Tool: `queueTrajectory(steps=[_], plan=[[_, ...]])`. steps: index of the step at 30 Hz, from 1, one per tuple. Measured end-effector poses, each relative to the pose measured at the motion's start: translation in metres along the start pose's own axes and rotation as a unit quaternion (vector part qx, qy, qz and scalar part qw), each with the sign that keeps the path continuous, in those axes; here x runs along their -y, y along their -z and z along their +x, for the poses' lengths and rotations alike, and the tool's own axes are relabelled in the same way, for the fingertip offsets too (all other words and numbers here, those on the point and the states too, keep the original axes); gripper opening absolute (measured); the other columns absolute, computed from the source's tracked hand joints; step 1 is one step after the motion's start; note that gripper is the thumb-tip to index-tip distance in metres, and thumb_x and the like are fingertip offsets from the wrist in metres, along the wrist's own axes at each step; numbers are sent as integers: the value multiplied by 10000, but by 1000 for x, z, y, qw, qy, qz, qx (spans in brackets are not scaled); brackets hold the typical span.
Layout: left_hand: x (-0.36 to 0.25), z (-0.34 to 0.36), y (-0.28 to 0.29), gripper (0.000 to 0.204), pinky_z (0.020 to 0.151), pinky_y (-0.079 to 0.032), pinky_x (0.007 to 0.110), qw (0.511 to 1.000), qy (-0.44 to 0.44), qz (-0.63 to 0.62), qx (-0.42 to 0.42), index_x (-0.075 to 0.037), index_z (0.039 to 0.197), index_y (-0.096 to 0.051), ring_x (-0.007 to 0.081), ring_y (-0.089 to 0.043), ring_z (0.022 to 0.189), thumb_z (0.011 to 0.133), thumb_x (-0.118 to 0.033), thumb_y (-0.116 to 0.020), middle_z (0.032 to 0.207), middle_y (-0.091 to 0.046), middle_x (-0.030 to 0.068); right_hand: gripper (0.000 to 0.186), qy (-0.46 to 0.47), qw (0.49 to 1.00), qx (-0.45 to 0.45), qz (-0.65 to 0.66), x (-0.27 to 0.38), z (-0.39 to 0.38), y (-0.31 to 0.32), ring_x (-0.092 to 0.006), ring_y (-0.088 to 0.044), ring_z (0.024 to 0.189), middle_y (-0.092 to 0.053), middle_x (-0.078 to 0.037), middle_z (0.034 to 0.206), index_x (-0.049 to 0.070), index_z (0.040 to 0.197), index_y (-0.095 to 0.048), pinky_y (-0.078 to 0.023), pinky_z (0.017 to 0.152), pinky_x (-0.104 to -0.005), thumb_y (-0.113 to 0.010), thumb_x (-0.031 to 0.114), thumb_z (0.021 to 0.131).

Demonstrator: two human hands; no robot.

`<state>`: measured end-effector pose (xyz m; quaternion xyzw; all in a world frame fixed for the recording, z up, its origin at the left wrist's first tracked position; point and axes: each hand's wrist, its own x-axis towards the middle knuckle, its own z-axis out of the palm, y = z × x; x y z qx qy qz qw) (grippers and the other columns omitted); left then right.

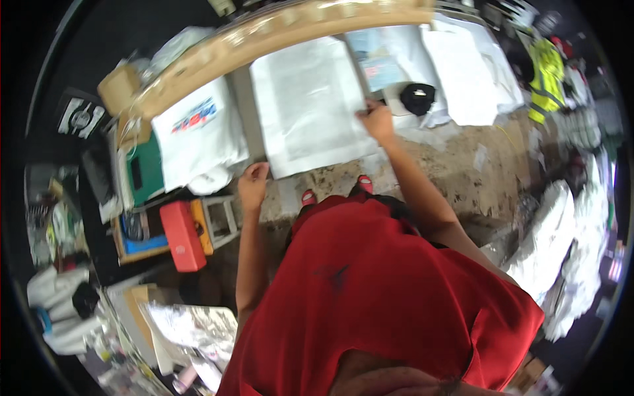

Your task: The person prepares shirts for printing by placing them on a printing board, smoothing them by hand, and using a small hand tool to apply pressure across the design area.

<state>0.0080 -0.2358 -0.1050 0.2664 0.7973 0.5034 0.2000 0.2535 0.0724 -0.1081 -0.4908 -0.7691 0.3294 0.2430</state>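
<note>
A white rectangular sheet with a greyish see-through panel in its middle lies on the bench ahead of me. At its right edge, my right hand is closed, with the fingers pinched on the sheet's border. My left hand is just outside the lower left corner, fingers curled together. Whether anything is between those fingertips is too small to make out. Left of the sheet lies a white shirt with a blue and red print. A black cap sits to the right, beside white cloth.
A long taped cardboard box borders the bench's far side. At the left are a green board, a red box and a small step stool. Plastic-wrapped bundles stand at the right; a yellow high-visibility vest hangs farther back.
</note>
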Motion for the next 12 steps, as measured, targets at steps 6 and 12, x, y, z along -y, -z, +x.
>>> queueTrajectory(steps=[6,12], plan=[[-4,26,-16,471,755,-515,381,976,-7,213,48,7,930,-734,273,-654,776,754,-417,-838,917,-705,154,276,-34,998,-50,26,11,-18,4,-368,-692,802,-705,-196,820,8,905,-719,-552,746,-417,-806,204,731],[2,32,-9,440,711,-504,390,960,-77,267,23,-12,785,-733,317,-648,693,693,-425,-855,666,-669,167,166,9,998,-46,34,-6,-19,-32,-312,-704,690,-703,-158,724,44,753,-697,-562,675,-392,-819,155,724]])
